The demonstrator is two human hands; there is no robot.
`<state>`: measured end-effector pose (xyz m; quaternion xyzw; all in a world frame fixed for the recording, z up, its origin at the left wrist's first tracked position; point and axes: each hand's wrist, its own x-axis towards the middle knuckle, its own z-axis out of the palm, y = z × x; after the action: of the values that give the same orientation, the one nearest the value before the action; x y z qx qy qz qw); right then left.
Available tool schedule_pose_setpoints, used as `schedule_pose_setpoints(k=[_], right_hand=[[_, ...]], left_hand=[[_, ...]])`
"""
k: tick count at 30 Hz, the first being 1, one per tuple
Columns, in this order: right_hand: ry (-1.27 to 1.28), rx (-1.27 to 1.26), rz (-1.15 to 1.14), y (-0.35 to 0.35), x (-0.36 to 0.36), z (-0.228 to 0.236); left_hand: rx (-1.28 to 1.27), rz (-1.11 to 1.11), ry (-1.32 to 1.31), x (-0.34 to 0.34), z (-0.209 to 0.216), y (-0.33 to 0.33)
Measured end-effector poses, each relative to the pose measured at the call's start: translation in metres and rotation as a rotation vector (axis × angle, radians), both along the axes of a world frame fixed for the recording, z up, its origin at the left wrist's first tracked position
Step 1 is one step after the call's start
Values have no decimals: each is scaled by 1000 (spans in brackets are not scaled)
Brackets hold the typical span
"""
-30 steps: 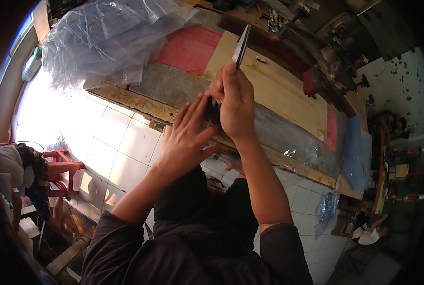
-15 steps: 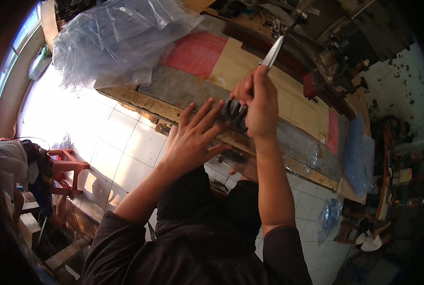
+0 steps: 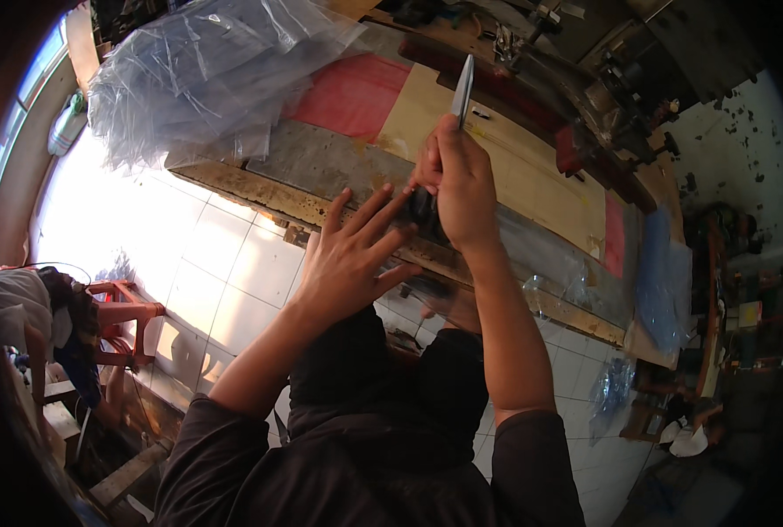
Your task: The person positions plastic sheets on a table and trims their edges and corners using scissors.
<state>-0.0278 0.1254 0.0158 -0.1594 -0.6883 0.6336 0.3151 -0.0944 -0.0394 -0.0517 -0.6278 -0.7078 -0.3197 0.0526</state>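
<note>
My right hand [image 3: 469, 189] grips a pair of scissors [image 3: 463, 90]. Their silver blades look closed and point up and away over the table; the dark handles are mostly hidden by my fingers. Just left of it, my left hand [image 3: 352, 250] lies with fingers spread at the near edge of the worktable [image 3: 255, 186]. Beneath the two hands a clear plastic sheet [image 3: 435, 290] seems to hang over the edge, though much of it is covered. A yellowish strip [image 3: 514, 171] with a red piece [image 3: 349, 95] at its left end lies along the tabletop.
A heap of clear plastic bags or sheets [image 3: 198, 79] covers the table's left end. A long dark red metal bar with a clamp mechanism [image 3: 576, 145] runs along the far side. More bluish plastic [image 3: 661, 285] hangs at the right. Another person [image 3: 27, 316] is beside a red stool [image 3: 128, 321] at left.
My right hand has shifted slightly left with the scissors, and their blades now stand more upright. The left hand stays nearly in place.
</note>
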Motion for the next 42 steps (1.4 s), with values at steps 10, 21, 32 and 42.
schedule_pose_setpoints(k=[10,21,32,42], right_hand=[[-80,56,-86,18,49,5],[-171,53,-174,45,113,12],[-316,107,-251,61,163,16],[-349,164,-292,79,208,13]], left_hand=[[-16,13,56,2,4,0],[-24,26,25,7,1,1],[-32,41,15,9,3,3],[-37,42,24,10,7,2]])
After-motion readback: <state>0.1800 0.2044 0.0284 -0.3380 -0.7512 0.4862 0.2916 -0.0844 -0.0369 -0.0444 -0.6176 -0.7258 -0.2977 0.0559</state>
